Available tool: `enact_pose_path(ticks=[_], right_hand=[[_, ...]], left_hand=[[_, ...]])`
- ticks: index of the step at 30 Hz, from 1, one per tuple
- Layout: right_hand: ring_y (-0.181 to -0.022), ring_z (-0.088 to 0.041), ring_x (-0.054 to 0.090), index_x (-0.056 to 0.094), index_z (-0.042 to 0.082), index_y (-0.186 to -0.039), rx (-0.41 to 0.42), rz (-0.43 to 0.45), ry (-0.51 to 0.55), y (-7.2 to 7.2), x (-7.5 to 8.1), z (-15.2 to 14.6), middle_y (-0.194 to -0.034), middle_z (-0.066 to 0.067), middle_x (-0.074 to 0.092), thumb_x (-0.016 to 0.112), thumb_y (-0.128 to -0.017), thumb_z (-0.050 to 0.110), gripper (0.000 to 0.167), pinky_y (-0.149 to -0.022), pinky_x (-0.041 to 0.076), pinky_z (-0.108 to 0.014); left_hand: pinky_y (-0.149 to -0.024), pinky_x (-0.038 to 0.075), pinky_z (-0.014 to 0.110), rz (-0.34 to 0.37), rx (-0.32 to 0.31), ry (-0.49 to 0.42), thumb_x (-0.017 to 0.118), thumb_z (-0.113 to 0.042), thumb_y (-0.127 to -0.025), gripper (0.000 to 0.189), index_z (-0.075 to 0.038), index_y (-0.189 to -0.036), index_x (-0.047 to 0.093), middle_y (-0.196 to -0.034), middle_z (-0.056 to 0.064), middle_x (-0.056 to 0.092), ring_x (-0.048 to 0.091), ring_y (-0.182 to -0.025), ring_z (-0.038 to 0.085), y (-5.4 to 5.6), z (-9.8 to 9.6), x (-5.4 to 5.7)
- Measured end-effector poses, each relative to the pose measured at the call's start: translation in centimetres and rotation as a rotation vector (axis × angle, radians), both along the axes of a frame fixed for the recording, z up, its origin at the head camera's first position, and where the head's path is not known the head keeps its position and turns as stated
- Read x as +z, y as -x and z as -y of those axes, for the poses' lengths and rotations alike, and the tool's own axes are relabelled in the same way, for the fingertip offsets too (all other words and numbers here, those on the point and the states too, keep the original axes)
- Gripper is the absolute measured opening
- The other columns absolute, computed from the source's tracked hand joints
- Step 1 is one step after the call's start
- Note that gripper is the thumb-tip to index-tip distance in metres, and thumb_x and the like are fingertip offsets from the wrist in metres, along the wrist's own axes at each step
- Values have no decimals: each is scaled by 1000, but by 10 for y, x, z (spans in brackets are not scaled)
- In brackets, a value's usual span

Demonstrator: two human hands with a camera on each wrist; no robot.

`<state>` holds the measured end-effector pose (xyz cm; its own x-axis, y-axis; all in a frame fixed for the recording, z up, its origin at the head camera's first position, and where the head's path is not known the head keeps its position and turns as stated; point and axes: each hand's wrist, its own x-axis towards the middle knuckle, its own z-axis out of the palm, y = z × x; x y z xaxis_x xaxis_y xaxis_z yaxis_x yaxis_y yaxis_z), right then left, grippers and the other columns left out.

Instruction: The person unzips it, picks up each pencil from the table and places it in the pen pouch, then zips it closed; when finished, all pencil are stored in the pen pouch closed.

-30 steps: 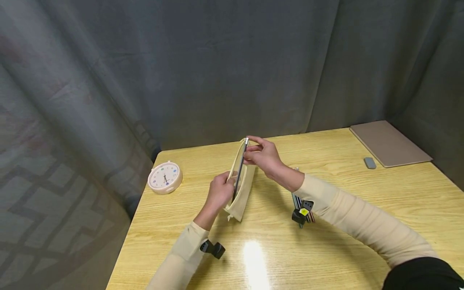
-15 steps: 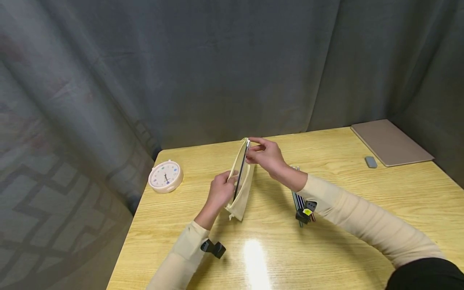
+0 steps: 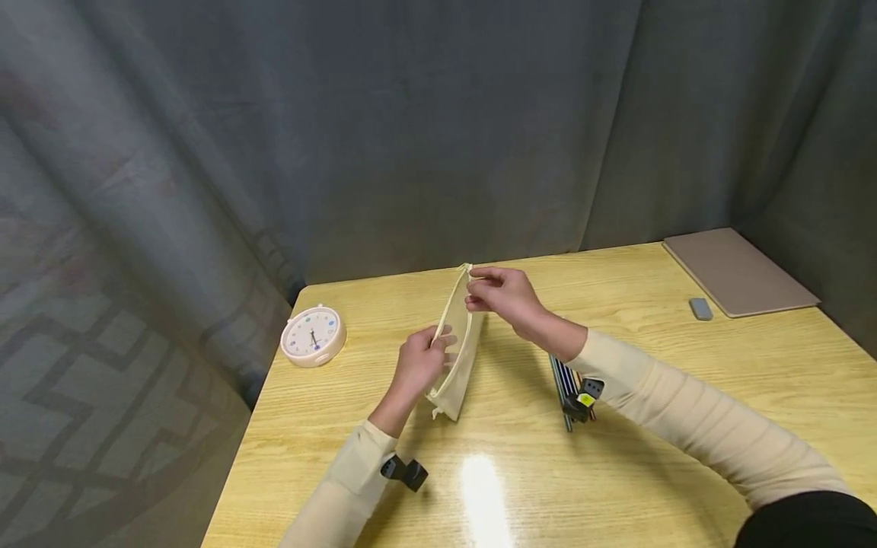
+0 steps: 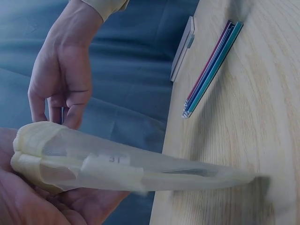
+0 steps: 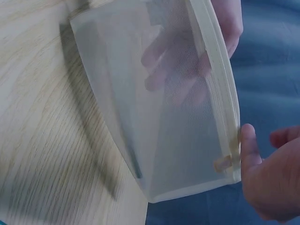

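A cream mesh pencil case stands with its zipped mouth spread open, its lower edge close to the table. My left hand grips one side of the mouth, thumb outside and fingers inside, showing through the mesh in the right wrist view. At the far end of the mouth is my right hand, holding nothing, with one fingertip at the rim beside the zipper pull. A dark pencil lies along the bottom inside the case, blurred by the mesh. Several more pencils lie together on the table, partly under my right forearm in the head view.
A pink round clock sits at the table's left edge. Toward the back right lie a grey eraser-like block and a brown notebook. Grey curtain hangs behind the wooden table.
The dark pencil, earlier held by the right hand in the case's mouth, has dropped down inside. The right hand has let go and shifted slightly right. The left hand keeps its hold.
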<state>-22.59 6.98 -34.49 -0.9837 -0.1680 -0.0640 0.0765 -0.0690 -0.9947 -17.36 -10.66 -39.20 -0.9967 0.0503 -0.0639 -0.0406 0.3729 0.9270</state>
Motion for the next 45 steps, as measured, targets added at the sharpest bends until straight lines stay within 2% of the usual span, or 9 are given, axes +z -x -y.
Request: enact_pose_path(ticks=[7,15,19,25,29,33,36,40,45], right_hand=[[-76,-5,71,52,-16,-138,0,24,-5,10,0,-23,-111,-16,64,53,-105,6,39,-77,61,-20],[-81,-4,70,42,-18,-143,13,39,-59,22,-11,-75,-115,-14,60,50,-107,17,51,-81,60,-18],[-79,-3,70,42,-18,-144,14,37,-177,24,-27,-99,-114,-14,64,53,-106,23,57,-79,60,-19],[-77,-13,72,59,-13,-129,-18,-36,-543,27,-57,-131,-105,-19,70,60,-104,38,57,-76,64,-33],[-74,-21,71,62,-11,-126,29,-5,-719,30,-72,-146,-93,-18,73,62,-102,45,60,-73,63,-39],[-68,-19,65,63,-11,-122,90,38,-793,32,-83,-157,-78,-11,70,64,-101,43,58,-66,59,-35],[-66,-17,67,63,-11,-119,125,36,-828,32,-91,-162,-78,-10,70,67,-99,39,54,-63,60,-33],[-65,-15,68,65,-11,-116,141,1,-867,29,-99,-165,-80,-9,71,70,-98,33,48,-59,59,-31],[-61,-13,65,65,-9,-110,135,-35,-885,30,-108,-167,-70,-3,69,72,-96,29,42,-56,55,-29]], left_hand=[[-80,64,39,19,15,-36,45,-6,-105,37,7,-135,62,-125,24,70,75,-100,36,0,0,0],[-82,64,38,27,1,-43,43,-5,-105,38,7,-137,60,-128,25,69,74,-103,37,2,0,-1],[-82,64,38,28,2,-41,43,-6,-105,38,7,-137,61,-128,25,69,74,-103,37,2,-1,-2],[-81,64,38,24,-3,-39,43,-6,-105,38,7,-137,61,-128,24,69,74,-102,37,3,-2,-2],[-80,64,38,22,-5,-41,44,-6,-105,38,7,-136,61,-127,25,69,75,-101,37,3,-1,-2],[-82,64,40,27,-6,-37,44,-7,-105,38,7,-138,60,-128,25,69,74,-103,37,2,0,-1],[-83,64,40,26,-8,-34,43,-6,-106,39,8,-138,59,-129,25,69,74,-103,37,2,0,0],[-81,64,39,28,-9,-33,44,-7,-106,38,7,-137,60,-128,24,69,75,-100,35,2,-1,0],[-80,64,38,30,1,-35,44,-5,-105,38,8,-136,60,-127,25,69,75,-100,36,2,-2,-1]])
